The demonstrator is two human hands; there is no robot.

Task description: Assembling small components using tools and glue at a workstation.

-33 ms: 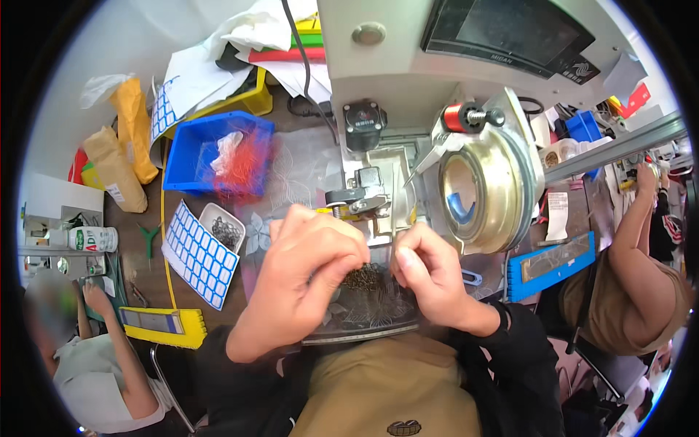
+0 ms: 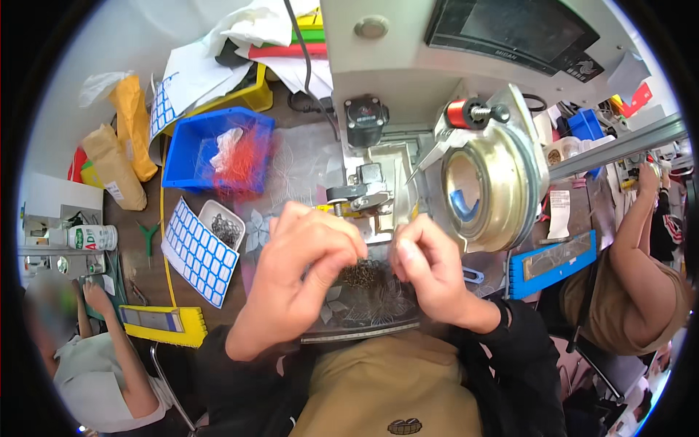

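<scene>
In front of my chest both hands are raised over the table, close to each other. My left hand (image 2: 295,273) is pinched, thumb against curled fingers; whatever lies between the tips is too small to make out. My right hand (image 2: 435,277) is likewise closed, thumb over the bent forefinger, its hold also hidden. Between and below them lies a tangled pile of small brownish wire pieces (image 2: 360,275), perhaps hooks, on a patterned clear mat (image 2: 378,309). Just beyond the hands stands a machine with a metal clamp head (image 2: 370,191) and a large brass-coloured wheel (image 2: 466,193).
At the left sit a blue bin (image 2: 182,164) of red thread, a white dish (image 2: 209,211) of dark wire pieces, a blue-and-white label sheet (image 2: 200,251) and green scissors-like tool (image 2: 149,234). A yellow board (image 2: 191,328) and a blue board (image 2: 517,277) flank me. Other people work either side.
</scene>
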